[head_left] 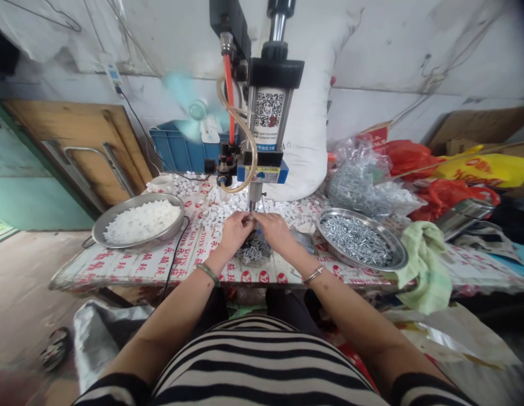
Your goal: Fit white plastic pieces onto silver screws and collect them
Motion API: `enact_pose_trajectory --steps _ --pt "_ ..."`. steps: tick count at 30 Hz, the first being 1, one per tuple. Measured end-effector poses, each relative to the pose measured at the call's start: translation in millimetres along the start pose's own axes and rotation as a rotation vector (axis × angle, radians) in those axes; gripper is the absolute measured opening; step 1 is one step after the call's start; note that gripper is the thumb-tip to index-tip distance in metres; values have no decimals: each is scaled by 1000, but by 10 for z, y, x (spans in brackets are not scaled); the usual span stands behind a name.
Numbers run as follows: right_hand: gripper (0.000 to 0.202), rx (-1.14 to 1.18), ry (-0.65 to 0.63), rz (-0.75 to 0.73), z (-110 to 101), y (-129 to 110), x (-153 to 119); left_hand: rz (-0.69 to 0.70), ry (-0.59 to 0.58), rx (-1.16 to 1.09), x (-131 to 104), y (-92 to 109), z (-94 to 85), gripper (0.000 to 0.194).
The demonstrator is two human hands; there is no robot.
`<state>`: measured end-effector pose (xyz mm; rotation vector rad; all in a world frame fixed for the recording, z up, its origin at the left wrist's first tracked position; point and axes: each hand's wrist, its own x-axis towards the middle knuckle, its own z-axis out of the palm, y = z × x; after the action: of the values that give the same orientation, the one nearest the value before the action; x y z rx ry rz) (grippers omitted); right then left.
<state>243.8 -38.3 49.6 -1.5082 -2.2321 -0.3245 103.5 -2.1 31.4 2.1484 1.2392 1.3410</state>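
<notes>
My left hand (238, 230) and my right hand (275, 230) meet right below the metal ram (255, 193) of an upright pneumatic press (268, 127). Both have thumb and fingers pinched together at the ram's tip. Whatever they pinch is too small and too covered by the fingers to name. Under and between the hands lies a heap of small silvery metal pins (253, 251). Small white plastic pieces (217, 211) are scattered over the tabletop behind and beside my hands.
A metal bowl (137, 246) of white pieces stands left; another bowl (397, 248) full of metal pins stands right. Beside it, a green towel (426, 265) hangs over the table edge. Behind are a spinning fan (198, 110), a blue crate (168, 149), a white sack (310, 129) and plastic bags (359, 175).
</notes>
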Motion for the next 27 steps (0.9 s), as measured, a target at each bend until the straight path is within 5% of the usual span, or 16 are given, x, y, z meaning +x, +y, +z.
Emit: enact_pose_trajectory --steps 7,12,18,23,27 --pt "34 -120 74 387 -63 41 -678 -3 -4 -14 -17 -56 15 19" --pt "38 -339 12 415 174 11 -1135 -9 -10 -9 -16 -50 23 17" --pt "40 -338 15 399 274 4 -1179 -8 0 -2 -21 -46 21 17" --pt "41 -259 59 435 157 4 -1134 21 -8 -56 -57 13 -50 19" --pt "39 -35 171 311 -35 -87 -955 -26 -42 -252 -172 158 -136 23"
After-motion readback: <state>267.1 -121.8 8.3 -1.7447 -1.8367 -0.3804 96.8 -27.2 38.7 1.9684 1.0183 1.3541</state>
